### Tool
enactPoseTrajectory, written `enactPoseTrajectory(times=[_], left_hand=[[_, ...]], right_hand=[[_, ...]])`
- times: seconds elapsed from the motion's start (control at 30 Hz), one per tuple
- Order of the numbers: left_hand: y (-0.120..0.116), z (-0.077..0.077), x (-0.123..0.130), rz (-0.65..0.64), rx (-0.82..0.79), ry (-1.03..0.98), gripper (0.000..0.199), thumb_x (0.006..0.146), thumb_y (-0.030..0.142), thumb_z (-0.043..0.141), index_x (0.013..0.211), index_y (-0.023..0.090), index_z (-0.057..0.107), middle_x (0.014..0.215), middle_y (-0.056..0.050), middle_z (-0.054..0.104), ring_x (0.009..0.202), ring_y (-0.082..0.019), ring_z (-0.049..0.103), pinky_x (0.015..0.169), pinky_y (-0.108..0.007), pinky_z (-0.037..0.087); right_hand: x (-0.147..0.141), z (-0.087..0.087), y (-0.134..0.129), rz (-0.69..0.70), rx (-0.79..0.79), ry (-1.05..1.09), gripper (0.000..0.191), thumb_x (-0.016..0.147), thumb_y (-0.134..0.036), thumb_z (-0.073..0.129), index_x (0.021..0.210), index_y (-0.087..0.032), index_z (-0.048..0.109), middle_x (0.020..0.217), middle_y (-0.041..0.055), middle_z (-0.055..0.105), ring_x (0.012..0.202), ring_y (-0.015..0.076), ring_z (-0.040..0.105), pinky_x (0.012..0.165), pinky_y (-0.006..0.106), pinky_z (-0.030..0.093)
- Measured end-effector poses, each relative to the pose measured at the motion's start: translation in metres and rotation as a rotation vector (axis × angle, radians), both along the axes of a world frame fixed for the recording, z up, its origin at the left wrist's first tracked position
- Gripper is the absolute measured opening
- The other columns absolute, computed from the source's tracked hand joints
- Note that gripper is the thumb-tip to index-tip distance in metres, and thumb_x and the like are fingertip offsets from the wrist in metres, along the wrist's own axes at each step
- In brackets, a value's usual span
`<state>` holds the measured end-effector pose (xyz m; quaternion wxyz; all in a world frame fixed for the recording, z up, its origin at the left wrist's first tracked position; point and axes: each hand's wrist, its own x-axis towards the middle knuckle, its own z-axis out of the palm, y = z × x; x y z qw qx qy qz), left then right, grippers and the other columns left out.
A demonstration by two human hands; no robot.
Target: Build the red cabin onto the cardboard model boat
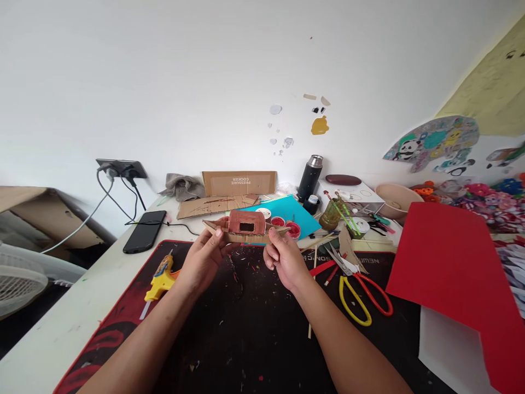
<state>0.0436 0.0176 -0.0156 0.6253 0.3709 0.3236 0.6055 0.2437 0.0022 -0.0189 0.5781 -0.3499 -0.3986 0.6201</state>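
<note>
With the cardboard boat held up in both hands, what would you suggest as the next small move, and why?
I would probably lower the cardboard boat onto the black mat: the left hand and right hand each grip one pointed end, so neither is free, and the mat lies just below to support it.

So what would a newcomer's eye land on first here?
Probably the small cardboard boat with its reddish-brown cabin, held up in the middle between the left hand and the right hand. Next, the big red sheet at the right edge of the dark mat, and the scissors with one yellow and one red handle beside it. The yellow glue gun stands out on the mat's left side.
</note>
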Motion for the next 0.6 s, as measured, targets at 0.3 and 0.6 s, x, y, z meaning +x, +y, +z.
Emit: enactPoseTrajectory(times=[0.3,0.6], left_hand=[[0.004,0.007,-0.012,0.096,0.011,0.066,0.055,0.083,0.058,0.09,0.122,0.021,0.08,0.113,-0.01,0.085,0.095,-0.023,0.081,0.08,-0.032,0.065],[0.008,0.014,-0.038,-0.002,-0.07,0.255,0.046,0.077,0.054,0.093,0.105,0.018,0.085,0.106,-0.013,0.087,0.102,-0.029,0.082,0.089,-0.037,0.066]], right_hand=[[0.005,0.002,-0.001,0.005,0.028,-0.022,0.07,0.082,-0.075,0.086,0.065,-0.025,0.04,0.048,-0.0123,0.031,0.04,0.0086,0.041,0.039,0.021,0.03],[0.007,0.001,-0.001,0.068,0.1,-0.106,0.065,0.084,-0.06,0.09,0.132,-0.021,0.07,0.055,-0.012,0.047,0.04,0.0096,0.044,0.039,0.022,0.034]])
